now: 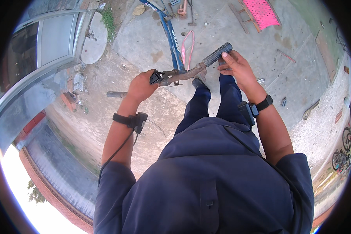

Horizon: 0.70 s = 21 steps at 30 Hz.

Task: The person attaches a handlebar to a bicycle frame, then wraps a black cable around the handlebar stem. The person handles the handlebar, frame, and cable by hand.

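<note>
One left hand [141, 86] and one right hand [238, 70] are showing, with two black wristbands [264, 103], one rusty handlebar [186, 75] and two dark grips [217, 55]. One blue frame [172, 40], one pink loop [193, 41], one pink woven seat [262, 14] and one shoe [199, 83] are also appearing. Bicycles [340, 159] at the right rim are overlapping; count uncertain.

A chair [263, 15] with a pink seat is on the concrete [257, 45] at upper right. Grass [108, 22] edges a rounded slab [96, 43] (pale grey) on the left, near some reddish bricks [69, 101]. A bicycle [340, 156] shows at far right.
</note>
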Motion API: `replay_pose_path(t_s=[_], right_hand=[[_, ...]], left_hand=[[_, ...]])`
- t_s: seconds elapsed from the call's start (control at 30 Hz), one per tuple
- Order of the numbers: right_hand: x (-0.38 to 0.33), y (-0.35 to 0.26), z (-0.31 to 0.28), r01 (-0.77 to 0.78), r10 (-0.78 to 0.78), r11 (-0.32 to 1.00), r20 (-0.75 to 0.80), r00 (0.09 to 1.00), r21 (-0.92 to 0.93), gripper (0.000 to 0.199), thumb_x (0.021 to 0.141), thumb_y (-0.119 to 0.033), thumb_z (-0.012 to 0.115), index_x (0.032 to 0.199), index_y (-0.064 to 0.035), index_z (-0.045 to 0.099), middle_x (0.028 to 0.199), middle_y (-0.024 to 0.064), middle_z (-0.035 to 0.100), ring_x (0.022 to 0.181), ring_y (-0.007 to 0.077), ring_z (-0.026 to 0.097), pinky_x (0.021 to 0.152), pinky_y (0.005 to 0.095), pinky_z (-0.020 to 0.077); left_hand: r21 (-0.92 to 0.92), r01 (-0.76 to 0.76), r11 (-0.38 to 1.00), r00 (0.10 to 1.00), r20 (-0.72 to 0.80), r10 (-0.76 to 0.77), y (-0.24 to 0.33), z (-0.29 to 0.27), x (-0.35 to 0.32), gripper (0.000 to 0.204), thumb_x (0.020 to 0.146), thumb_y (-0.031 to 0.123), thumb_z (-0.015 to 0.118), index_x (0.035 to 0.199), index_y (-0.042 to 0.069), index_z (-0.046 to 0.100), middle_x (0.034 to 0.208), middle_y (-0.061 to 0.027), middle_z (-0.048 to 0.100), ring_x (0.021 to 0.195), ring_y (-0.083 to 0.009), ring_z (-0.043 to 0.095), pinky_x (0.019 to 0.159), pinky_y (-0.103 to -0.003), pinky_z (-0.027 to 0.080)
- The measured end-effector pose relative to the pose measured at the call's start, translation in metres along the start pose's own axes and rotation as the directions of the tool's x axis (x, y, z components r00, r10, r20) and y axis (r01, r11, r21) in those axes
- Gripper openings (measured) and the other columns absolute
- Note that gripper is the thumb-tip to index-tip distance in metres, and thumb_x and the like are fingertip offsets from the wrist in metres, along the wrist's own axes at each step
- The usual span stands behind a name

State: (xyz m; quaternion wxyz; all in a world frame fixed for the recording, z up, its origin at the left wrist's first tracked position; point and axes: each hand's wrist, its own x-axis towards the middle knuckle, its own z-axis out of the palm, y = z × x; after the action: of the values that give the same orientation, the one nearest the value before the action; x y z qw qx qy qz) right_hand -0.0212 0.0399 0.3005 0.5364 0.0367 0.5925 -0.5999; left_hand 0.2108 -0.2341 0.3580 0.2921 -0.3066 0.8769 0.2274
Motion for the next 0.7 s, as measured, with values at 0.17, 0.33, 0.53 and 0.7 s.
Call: replay_pose_path(t_s=[0.17, 0.33, 0.53, 0.7], right_hand=[[0.004, 0.003, 0.002, -0.010, 0.010, 1.000, 0.027, 1.000, 0.005, 0.048, 0.100, -0.044, 0.066, 0.127, -0.0052, 0.058, 0.112, 0.0086, 0.066, 0.092, 0.0184, 0.069, 0.080, 0.0320, 0.0543], [0.004, 0.004, -0.002, -0.018, 0.018, 1.000, 0.023, 1.000, 0.022, 0.049, 0.100, -0.046, 0.064, 0.127, -0.0047, 0.059, 0.111, 0.0086, 0.066, 0.092, 0.0192, 0.070, 0.079, 0.0322, 0.0544], [0.005, 0.003, -0.003, -0.023, 0.022, 0.998, 0.008, 1.000, 0.053, 0.045, 0.102, -0.044, 0.062, 0.125, -0.0059, 0.060, 0.108, 0.0078, 0.068, 0.090, 0.0185, 0.071, 0.078, 0.0304, 0.0562], [0.007, 0.003, -0.002, -0.022, 0.020, 0.997, 0.036, 0.999, 0.071, 0.046, 0.102, -0.046, 0.062, 0.124, -0.0062, 0.060, 0.111, 0.0078, 0.068, 0.091, 0.0187, 0.070, 0.078, 0.0313, 0.0545]], left_hand=[[0.257, -0.115, 0.960, 0.993, 0.018, 0.114, -0.010, -0.005, 0.005, 0.062, 0.078, 0.022, 0.081, 0.137, 0.016, 0.063, 0.111, -0.0188, 0.065, 0.104, -0.0366, 0.065, 0.090, -0.046, 0.054], [0.023, -0.052, 0.998, 0.998, 0.045, 0.050, -0.019, -0.007, 0.007, 0.064, 0.075, 0.016, 0.081, 0.136, 0.012, 0.063, 0.112, -0.0198, 0.066, 0.106, -0.0368, 0.065, 0.093, -0.042, 0.052], [-0.517, 0.168, 0.839, 0.986, 0.096, -0.138, -0.032, 0.002, 0.001, 0.065, 0.078, 0.022, 0.085, 0.131, -0.006, 0.060, 0.110, -0.0197, 0.070, 0.098, -0.0295, 0.068, 0.090, -0.036, 0.052], [-0.620, 0.353, 0.701, 0.935, 0.259, -0.242, -0.035, 0.005, 0.002, 0.061, 0.081, 0.024, 0.086, 0.126, -0.008, 0.060, 0.102, -0.0152, 0.072, 0.089, -0.0236, 0.069, 0.078, -0.032, 0.053]])
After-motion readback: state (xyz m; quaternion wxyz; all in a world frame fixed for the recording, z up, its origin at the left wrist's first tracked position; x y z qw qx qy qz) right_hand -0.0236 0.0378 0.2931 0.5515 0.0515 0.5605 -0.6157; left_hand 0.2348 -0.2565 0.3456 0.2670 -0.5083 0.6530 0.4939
